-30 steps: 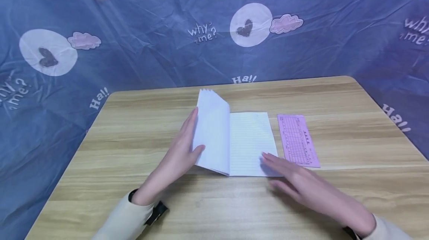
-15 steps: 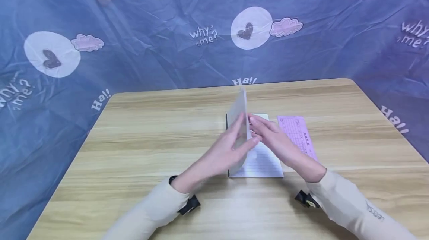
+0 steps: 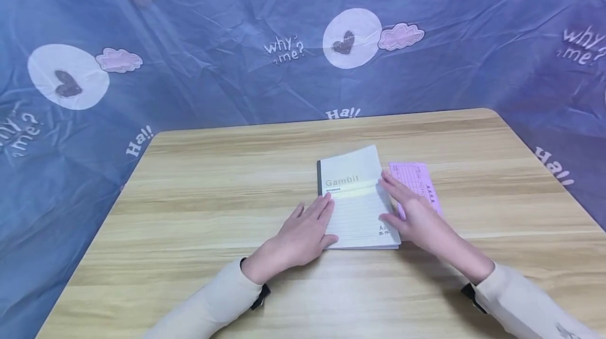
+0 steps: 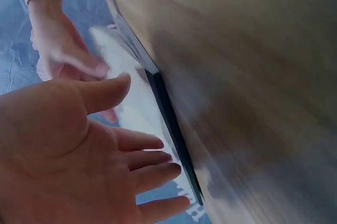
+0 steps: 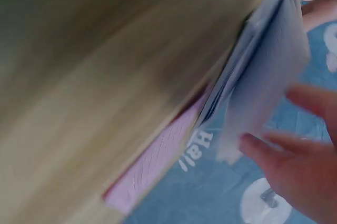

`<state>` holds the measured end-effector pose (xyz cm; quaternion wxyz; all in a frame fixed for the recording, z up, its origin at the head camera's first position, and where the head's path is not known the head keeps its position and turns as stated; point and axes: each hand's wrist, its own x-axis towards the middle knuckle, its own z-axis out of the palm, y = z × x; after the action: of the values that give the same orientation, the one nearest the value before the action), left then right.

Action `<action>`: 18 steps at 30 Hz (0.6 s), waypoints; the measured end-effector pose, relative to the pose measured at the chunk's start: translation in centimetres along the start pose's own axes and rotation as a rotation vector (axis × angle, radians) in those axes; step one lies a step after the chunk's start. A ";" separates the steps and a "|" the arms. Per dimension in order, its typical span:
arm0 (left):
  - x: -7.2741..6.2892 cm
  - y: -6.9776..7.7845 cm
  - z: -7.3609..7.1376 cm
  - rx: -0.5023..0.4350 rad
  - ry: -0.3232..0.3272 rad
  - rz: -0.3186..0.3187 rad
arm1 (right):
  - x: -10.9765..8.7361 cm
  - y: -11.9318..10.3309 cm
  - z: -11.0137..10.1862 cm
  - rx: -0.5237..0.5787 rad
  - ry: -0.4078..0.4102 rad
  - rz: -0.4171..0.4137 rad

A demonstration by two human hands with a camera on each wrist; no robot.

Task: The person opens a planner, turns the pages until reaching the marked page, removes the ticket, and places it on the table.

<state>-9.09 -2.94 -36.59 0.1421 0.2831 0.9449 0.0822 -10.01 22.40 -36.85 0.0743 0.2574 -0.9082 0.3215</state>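
Observation:
A white notebook [image 3: 356, 170] with "Gambit" on its cover and a black spine strip lies on the wooden table. Its cover is down over the pages but lifted a little, and the right wrist view shows a wedge-shaped gap under the raised cover [image 5: 268, 66]. My left hand [image 3: 303, 231] is over the spine side, its straight fingertips at the cover's left part. In the left wrist view those fingers [image 4: 152, 176] are spread beside the black spine [image 4: 174, 129]. My right hand [image 3: 418, 218] is at the notebook's right edge, fingers extended and fingertips right at the cover's edge.
A pink printed pad [image 3: 416, 181] lies just right of the notebook, partly hidden behind my right hand. The wooden table [image 3: 213, 186] has its far edge against a blue printed cloth [image 3: 227, 81].
The cover and pages, held upright and turned left before, have swung over to the right onto the notebook. My left hand let go of them and lies flatter; my right hand moved right.

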 end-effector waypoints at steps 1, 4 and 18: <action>0.0 -0.1 0.1 0.017 -0.005 -0.006 | -0.3 0.1 0.1 -0.063 -0.036 -0.017; 0.0 -0.2 0.1 0.045 -0.022 -0.008 | -0.9 0.4 0.3 -0.187 -0.148 -0.050; 0.3 0.2 0.2 0.059 -0.070 -0.010 | -1.9 0.8 0.5 -0.296 -0.276 -0.100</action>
<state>-9.19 -2.62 -36.83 0.1672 0.2852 0.9428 0.0434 -8.73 23.43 -38.23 0.0021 0.3301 -0.9332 0.1419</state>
